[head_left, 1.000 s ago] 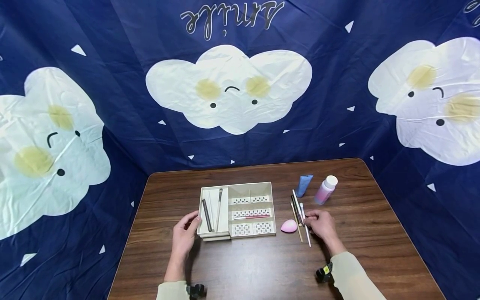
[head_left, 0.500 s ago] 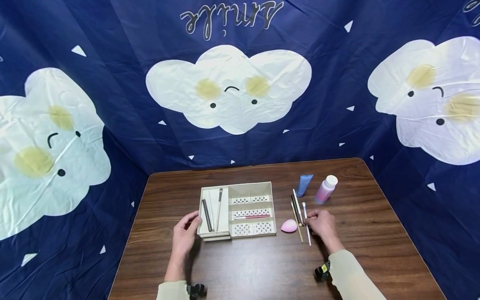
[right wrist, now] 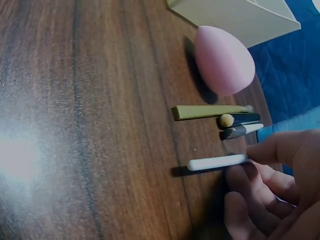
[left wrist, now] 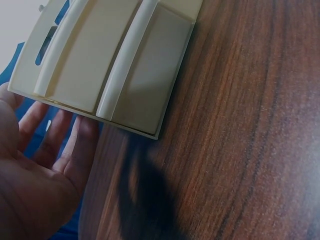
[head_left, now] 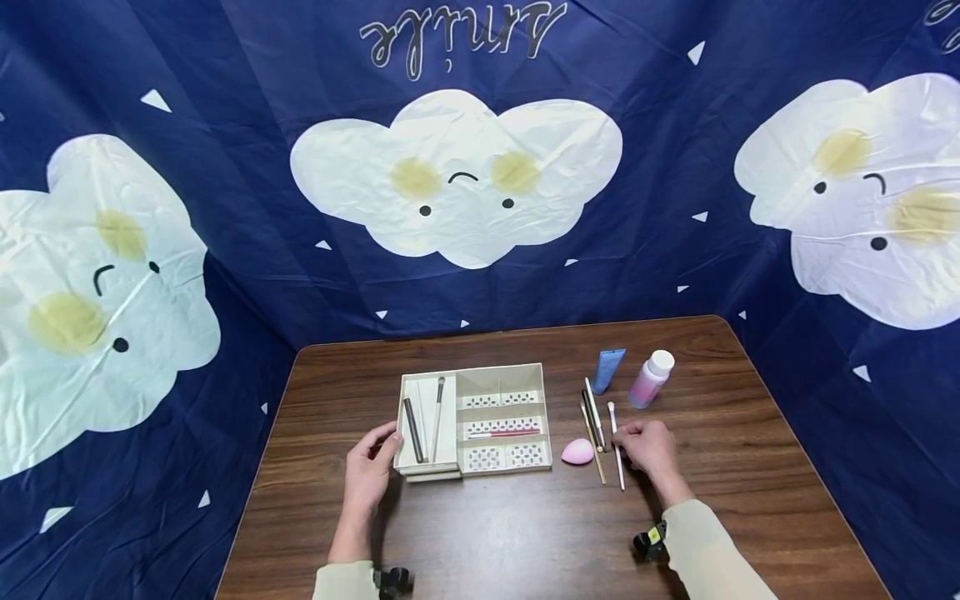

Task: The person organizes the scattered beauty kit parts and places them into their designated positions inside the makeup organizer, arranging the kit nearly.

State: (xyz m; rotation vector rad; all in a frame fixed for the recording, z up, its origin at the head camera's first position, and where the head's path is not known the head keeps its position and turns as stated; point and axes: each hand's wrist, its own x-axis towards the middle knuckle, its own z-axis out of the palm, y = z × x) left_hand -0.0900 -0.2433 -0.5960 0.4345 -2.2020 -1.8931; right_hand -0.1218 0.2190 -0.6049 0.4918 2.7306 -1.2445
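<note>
My right hand pinches a white-handled makeup brush between thumb and fingers, just right of the other brushes. In the right wrist view, the white handle points away from the fingertips, its shadow close beneath it. My left hand touches the left side of a cream cosmetics organizer; its fingers lie fairly straight against the wall. On the organizer's left top lie a black stick, a thin white stick and a dark-tipped brush. A red-handled brush lies in a middle compartment.
A pink makeup sponge sits between the organizer and several loose brushes. Behind them are a blue tube and a pink-purple bottle with a white cap. A dark blue cloth hangs behind the wooden table.
The white-handled brush has shifted slightly right, away from the other brushes, with my right hand on it. My left hand and the organizer have stayed in place.
</note>
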